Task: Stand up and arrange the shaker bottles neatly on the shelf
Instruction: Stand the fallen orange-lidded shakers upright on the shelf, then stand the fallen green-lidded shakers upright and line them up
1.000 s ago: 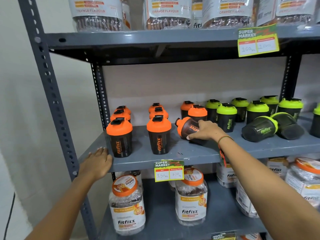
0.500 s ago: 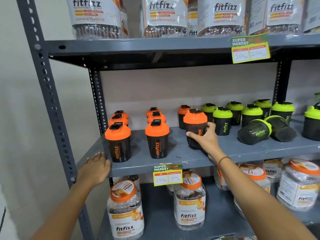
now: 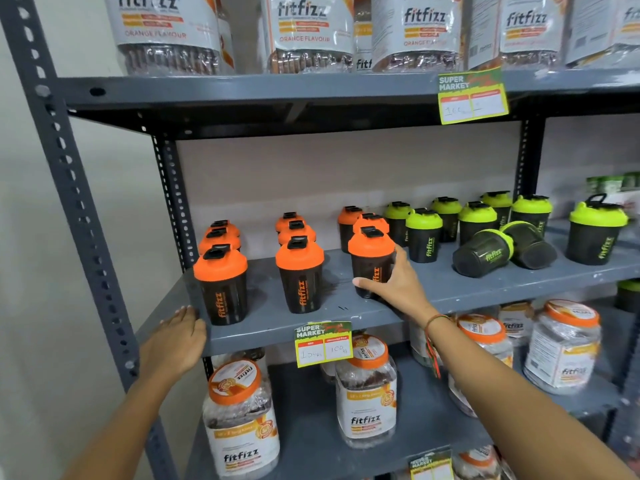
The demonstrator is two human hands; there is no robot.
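Orange-lidded, the shaker bottle [image 3: 372,261] stood upright at the front of the shelf [image 3: 450,292], heading the third orange column, with the right hand [image 3: 398,284] wrapped around its lower body. The left hand [image 3: 176,337] lay flat, fingers spread, on the shelf's front edge. Two green-lidded bottles [image 3: 483,252] lay toppled further right. A careless reach past the standing green ones risked knocking more over.

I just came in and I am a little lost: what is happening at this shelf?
A person is tidying shaker bottles. The right hand grips an upright orange-lidded shaker at the shelf front. The left hand rests on the shelf edge. Two green-lidded shakers lie on their sides, not yet stood up.
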